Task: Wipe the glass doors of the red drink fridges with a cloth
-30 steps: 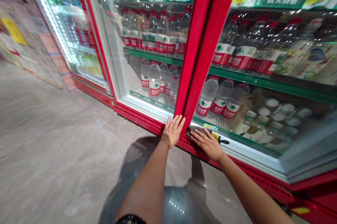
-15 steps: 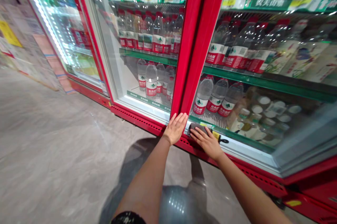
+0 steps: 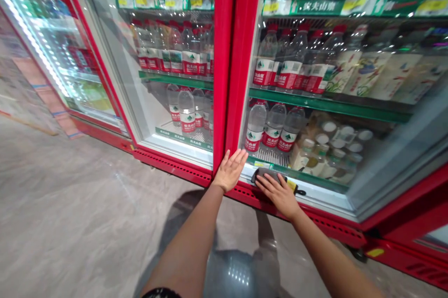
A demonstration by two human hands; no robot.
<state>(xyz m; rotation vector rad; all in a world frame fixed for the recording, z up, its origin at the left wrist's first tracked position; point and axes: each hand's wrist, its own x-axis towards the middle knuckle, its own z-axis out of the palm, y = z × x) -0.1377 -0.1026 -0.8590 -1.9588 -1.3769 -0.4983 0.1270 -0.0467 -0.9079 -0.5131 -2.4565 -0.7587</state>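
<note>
A red-framed glass-door refrigerator (image 3: 238,55) fills the view in front of me. My left hand (image 3: 230,170) lies flat, fingers stretched, against the lower part of the red door frame. To its right, my right hand (image 3: 278,194) is spread over a dark grey cloth (image 3: 261,176) with a yellow-and-black edge and a small black loop. The palm presses the cloth to the bottom of the right glass door. Part of the cloth is hidden beneath my fingers.
Behind the glass, red-labelled water bottles (image 3: 254,130) and white-capped bottles (image 3: 329,153) stand on the lowest shelf. A grey floor (image 3: 87,204) stretches to the left. Another lit refrigerator (image 3: 80,65) stands at the far left, beside stacked boxes (image 3: 35,79).
The view has shifted right, so the refrigerator appears further left. My right hand and the cloth have slid slightly right along the door bottom. My left hand stays at the frame.
</note>
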